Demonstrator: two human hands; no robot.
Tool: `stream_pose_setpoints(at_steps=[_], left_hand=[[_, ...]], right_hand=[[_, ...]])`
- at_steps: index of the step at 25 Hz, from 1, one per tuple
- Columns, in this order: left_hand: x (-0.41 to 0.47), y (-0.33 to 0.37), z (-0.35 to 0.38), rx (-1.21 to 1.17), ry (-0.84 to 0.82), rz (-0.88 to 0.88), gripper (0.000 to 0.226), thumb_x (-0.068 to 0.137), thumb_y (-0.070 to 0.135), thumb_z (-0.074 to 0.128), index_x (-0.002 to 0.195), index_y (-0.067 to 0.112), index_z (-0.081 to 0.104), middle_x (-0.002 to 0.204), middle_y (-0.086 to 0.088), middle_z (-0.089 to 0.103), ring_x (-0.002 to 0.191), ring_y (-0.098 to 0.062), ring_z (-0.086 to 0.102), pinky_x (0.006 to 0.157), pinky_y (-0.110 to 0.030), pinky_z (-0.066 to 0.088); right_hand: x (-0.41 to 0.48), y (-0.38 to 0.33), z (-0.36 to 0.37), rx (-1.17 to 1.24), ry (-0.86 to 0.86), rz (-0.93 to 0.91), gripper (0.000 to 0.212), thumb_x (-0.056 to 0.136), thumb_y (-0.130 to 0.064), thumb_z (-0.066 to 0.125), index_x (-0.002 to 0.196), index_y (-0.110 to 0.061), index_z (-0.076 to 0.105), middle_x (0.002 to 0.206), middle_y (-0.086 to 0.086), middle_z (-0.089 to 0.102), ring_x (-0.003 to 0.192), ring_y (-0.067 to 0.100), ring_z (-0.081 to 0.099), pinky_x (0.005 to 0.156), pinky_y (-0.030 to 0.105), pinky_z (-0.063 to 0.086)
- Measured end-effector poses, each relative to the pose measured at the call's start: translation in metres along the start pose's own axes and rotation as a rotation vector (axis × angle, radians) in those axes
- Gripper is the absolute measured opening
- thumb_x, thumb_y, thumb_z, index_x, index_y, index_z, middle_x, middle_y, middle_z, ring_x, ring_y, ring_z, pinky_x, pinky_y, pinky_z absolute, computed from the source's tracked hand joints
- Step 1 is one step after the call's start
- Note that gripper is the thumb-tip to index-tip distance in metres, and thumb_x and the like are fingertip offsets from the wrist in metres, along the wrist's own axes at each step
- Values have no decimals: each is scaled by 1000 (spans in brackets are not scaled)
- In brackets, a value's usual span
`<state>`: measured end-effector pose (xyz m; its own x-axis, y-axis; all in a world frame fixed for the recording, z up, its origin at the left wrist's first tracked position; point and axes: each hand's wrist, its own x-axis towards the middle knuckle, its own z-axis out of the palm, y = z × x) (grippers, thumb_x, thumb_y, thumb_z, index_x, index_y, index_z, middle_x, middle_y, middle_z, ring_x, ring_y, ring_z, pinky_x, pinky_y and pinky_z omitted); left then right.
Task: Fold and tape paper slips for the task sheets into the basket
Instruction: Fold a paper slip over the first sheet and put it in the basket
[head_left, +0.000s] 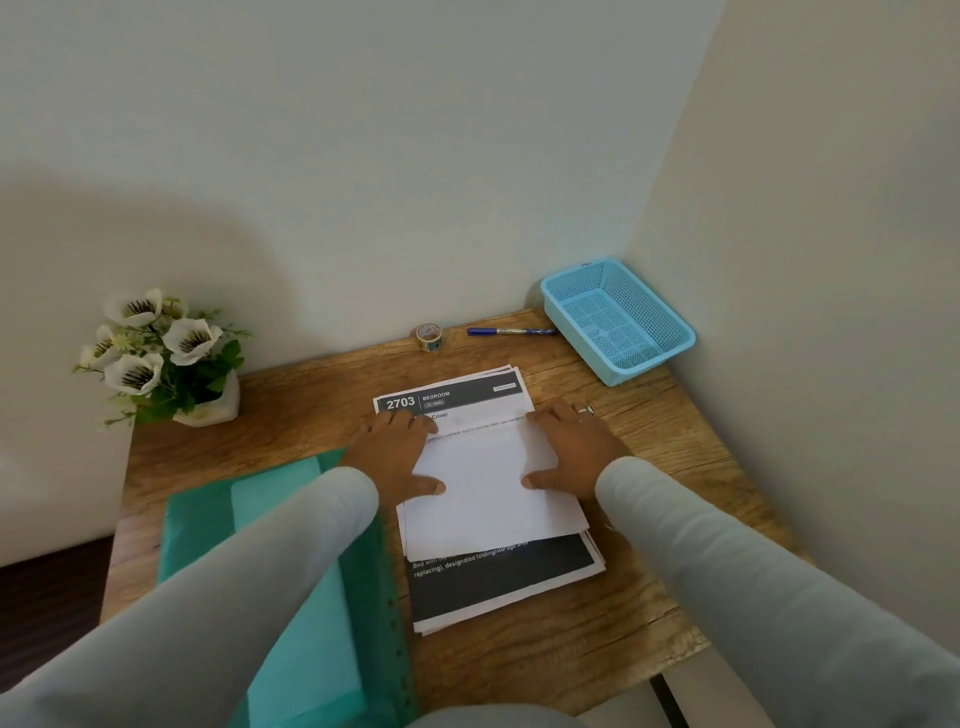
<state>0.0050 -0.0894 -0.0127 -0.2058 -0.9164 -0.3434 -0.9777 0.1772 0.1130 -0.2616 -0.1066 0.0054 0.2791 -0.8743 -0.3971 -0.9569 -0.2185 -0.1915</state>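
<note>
Wooden counter carried the task sheets, long axis running near to far, header far. Left hand and right hand pressed flat, fingers straight, on the folded top sheet; basket far right.

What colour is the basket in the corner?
The basket is light blue plastic with a mesh of little holes, seen in the head view.

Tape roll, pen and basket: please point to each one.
tape roll (428, 336), head view, on its round face
pen (511, 331), head view, middle of the barrel
basket (652, 364), head view, near wall
</note>
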Motion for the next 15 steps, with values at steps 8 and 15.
stream_pose_setpoints(at_steps=[8, 15], left_hand=[[5, 5, -10, -173, -71, -5, 69, 78, 55, 81, 134, 34, 46, 148, 5, 46, 134, -23, 43, 111, -43, 43], [1, 14, -12, -517, 141, -14, 19, 93, 28, 73, 105, 32, 60, 115, 7, 67, 101, -17, 62, 83, -25, 50]], right_hand=[[3, -5, -5, 1, -12, -22, 91, 79, -50, 82, 155, -32, 34, 163, 0, 31, 149, 30, 29, 120, 50, 33], [-3, 0, -22, 81, 44, -49, 59, 90, -33, 75, 144, -28, 51, 150, -2, 47, 139, 26, 44, 119, 47, 34]])
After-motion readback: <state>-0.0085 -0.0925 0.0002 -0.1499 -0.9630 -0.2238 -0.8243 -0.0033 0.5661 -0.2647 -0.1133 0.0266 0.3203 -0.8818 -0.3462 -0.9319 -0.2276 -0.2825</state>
